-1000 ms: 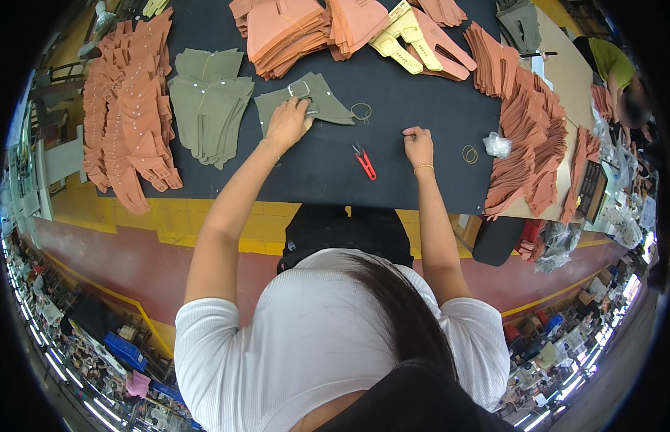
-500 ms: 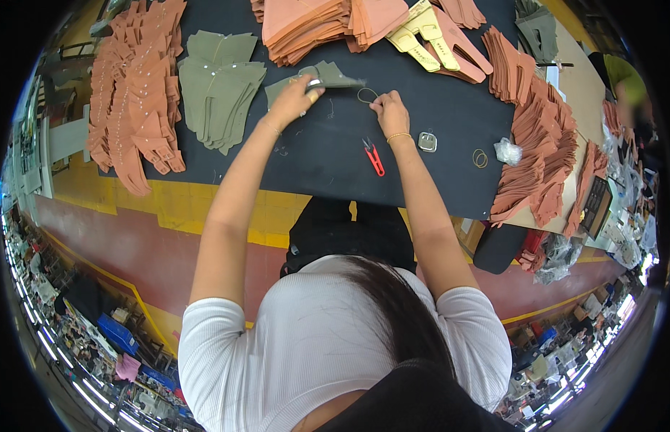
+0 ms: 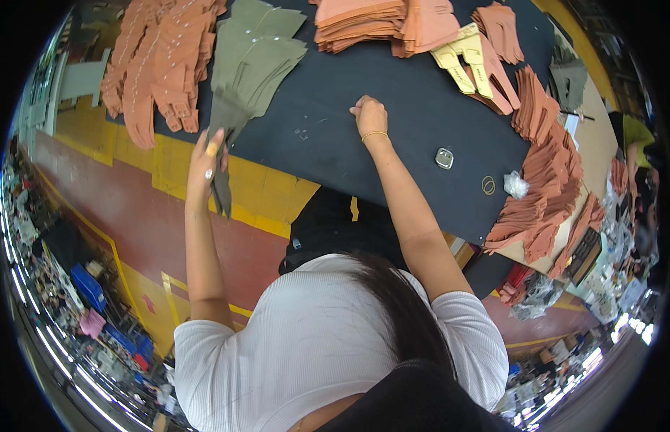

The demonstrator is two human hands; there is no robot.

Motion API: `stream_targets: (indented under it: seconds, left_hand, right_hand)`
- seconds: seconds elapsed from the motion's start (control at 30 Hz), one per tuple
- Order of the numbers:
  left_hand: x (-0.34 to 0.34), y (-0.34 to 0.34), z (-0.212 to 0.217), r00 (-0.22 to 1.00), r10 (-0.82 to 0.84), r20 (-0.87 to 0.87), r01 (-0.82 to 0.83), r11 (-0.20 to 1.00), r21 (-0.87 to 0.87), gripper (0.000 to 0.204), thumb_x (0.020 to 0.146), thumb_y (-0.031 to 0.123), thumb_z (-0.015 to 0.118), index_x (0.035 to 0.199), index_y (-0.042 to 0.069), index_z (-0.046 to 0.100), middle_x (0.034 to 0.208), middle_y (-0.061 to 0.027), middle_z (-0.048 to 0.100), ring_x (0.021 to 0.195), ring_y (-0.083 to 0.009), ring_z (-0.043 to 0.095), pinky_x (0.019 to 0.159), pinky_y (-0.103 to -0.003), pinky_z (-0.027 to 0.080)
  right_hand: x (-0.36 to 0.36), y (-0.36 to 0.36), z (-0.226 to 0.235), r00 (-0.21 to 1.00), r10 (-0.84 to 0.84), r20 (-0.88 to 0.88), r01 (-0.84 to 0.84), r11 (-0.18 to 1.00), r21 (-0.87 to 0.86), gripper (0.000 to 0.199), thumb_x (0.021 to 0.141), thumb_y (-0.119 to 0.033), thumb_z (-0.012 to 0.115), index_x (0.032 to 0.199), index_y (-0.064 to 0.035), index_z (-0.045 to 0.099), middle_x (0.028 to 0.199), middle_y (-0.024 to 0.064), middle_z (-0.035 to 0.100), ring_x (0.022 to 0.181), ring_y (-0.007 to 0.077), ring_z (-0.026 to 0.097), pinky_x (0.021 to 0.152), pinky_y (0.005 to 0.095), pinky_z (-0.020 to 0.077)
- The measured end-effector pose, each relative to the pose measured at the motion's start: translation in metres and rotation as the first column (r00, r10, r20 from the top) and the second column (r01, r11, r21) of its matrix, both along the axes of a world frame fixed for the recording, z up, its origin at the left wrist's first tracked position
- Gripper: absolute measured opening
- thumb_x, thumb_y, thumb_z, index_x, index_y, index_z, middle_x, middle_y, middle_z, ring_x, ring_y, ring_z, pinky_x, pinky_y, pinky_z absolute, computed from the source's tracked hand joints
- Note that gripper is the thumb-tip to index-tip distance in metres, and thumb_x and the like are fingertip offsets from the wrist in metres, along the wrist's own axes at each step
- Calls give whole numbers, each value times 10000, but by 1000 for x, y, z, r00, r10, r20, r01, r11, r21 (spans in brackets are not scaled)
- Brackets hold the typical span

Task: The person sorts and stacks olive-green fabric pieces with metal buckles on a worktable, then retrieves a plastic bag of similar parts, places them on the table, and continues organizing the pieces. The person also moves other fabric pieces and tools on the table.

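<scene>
At the table's front left edge, my left hand [image 3: 207, 164] is closed around a small bundle of grey-green cut pieces [image 3: 221, 191]. The bundle is turned edge-on and smeared by motion; part of it sticks out beyond the fingers toward me. Just past that hand, a stack of grey-green cut pieces [image 3: 259, 65] lies fanned on the dark tabletop [image 3: 327, 137]. Over the middle of the table my right hand [image 3: 371, 117] is closed, fingertips curled in. Whatever it may hold does not show.
Salmon cut pieces [image 3: 162, 65] lie far left, with more salmon stacks [image 3: 360, 25] at the back and right. Yellow templates [image 3: 470, 57] rest beside the back stack. A small square metal-rimmed item [image 3: 444, 158], thin rings [image 3: 487, 185] and crumpled clear plastic [image 3: 515, 185] sit right.
My left hand has swung left and toward me with the grey-green bundle. The thin loop at my right fingertips no longer shows, nor do the red snips. The view has shifted.
</scene>
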State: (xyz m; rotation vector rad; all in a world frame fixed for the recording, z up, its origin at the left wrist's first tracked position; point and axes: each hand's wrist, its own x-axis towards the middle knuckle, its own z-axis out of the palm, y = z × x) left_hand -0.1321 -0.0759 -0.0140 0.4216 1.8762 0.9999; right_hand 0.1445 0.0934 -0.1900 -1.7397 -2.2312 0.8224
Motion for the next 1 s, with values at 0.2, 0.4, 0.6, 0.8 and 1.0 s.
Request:
stream_targets:
  seconds: [0.2,0.4,0.6,0.8,1.0]
  left_hand:
    - [-16,-159,-47,961,273,-46,-274,918,-285,291,930,393,611,913,117,521,641,6,489,493,-92,460,452,-239,363]
    - [7,-245,-87,893,451,7,-403,805,-435,274,950,354,584,991,90,525,661,0,493,487,-100,468,434,-246,384]
    - [26,-243,-85,879,454,150,-383,856,-347,268,942,360,596,967,101,537,681,7,504,509,-97,479,458,-238,393]
    - [23,-183,-56,954,298,43,-274,917,-289,264,940,348,605,970,92,551,659,19,499,505,-79,465,461,-226,369]
    - [23,-113,-29,971,159,176,-156,987,-30,252,942,338,608,990,96,552,706,6,509,566,-82,462,521,-230,367]
  right_hand:
    - [-33,-21,-5,970,105,-221,-168,943,-287,137,816,-162,695,835,-31,663,841,163,695,821,364,671,784,451,530]
    - [-79,-67,-3,925,262,-274,-330,913,-242,78,843,-75,650,816,-3,638,712,129,683,673,251,700,717,357,552]
    - [-84,-71,-5,892,433,-130,-444,893,-70,102,841,-97,627,831,1,651,828,183,687,774,330,687,774,411,549]
    - [-35,-31,13,919,-172,-354,1,900,-436,77,789,-78,634,746,-14,643,644,116,691,593,195,700,665,300,566]
    - [-38,-32,-2,965,68,-253,-119,974,-193,54,754,-68,670,785,-32,644,707,122,688,694,262,692,695,338,536]
